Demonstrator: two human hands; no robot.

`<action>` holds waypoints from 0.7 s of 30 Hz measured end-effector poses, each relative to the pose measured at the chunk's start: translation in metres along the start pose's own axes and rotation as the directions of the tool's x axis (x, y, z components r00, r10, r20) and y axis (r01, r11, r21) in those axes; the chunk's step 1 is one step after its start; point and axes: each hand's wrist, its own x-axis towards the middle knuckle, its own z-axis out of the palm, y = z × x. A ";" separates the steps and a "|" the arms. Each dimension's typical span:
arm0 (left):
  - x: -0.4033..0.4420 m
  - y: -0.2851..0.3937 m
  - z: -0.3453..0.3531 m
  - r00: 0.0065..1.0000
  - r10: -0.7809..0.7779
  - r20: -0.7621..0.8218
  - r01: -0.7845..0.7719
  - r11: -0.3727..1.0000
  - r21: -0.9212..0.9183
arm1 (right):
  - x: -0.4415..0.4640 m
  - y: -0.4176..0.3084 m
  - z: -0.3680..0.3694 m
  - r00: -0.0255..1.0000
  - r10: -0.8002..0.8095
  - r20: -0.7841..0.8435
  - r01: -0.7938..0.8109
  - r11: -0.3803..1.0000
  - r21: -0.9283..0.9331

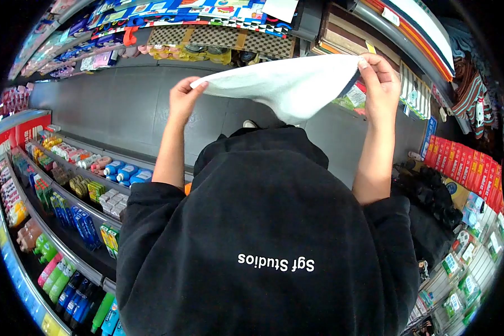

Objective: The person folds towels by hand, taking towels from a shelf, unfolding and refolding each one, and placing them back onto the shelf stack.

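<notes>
A white cloth [285, 84] with a dark edge at its right side is stretched out in the air between my two hands, its middle sagging down toward my body. My left hand [186, 98] pinches its left corner between thumb and fingers. At the upper right corner, my right hand [379, 81] grips the cloth beside the dark edge, thumb pressed against the fingers.
Shelves with bottles [127, 172] and small packages stand on the left. Ahead is a shelf of patterned mats [218, 42]. Folded textiles [414, 39] lie at the upper right, with red boxes [465, 165] below them. Grey floor [117, 112] shows between.
</notes>
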 end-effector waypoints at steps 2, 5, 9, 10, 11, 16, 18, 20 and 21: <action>0.009 0.016 -0.012 1.000 0.029 0.005 -0.029 0.999 0.028 | 0.001 0.005 -0.007 0.998 0.045 -0.050 -0.046 0.999 -0.027; 0.019 0.036 -0.022 0.995 0.097 -0.009 -0.097 0.995 0.025 | 0.005 0.012 -0.015 0.997 0.067 -0.048 -0.063 0.995 0.072; 0.022 0.065 -0.017 0.993 0.119 -0.012 -0.119 0.993 0.005 | 0.010 0.019 -0.016 0.993 0.099 -0.059 -0.087 0.979 0.185; 0.022 0.069 -0.015 0.993 0.115 -0.025 -0.114 0.993 0.017 | 0.009 0.019 -0.013 0.993 0.099 -0.063 -0.086 0.979 0.186; 0.021 0.074 -0.013 0.993 0.110 -0.040 -0.108 0.994 0.028 | 0.009 0.018 -0.007 0.983 0.133 -0.128 -0.105 0.973 0.204; 0.013 0.097 0.021 0.996 0.068 -0.054 -0.070 0.997 -0.042 | 0.008 0.028 0.010 0.948 0.212 -0.237 -0.147 0.953 0.267; 0.008 0.110 0.033 0.999 -0.022 -0.029 0.021 0.998 -0.054 | 0.007 0.034 0.019 0.951 0.220 -0.219 -0.160 0.952 0.261; 0.004 0.116 0.045 0.997 -0.063 0.041 0.067 0.992 -0.110 | 0.006 0.036 0.026 0.945 0.270 -0.183 -0.220 0.942 0.254; 0.007 0.113 0.044 0.994 -0.076 0.076 0.085 0.988 -0.126 | 0.005 0.036 0.029 0.948 0.266 -0.175 -0.217 0.942 0.256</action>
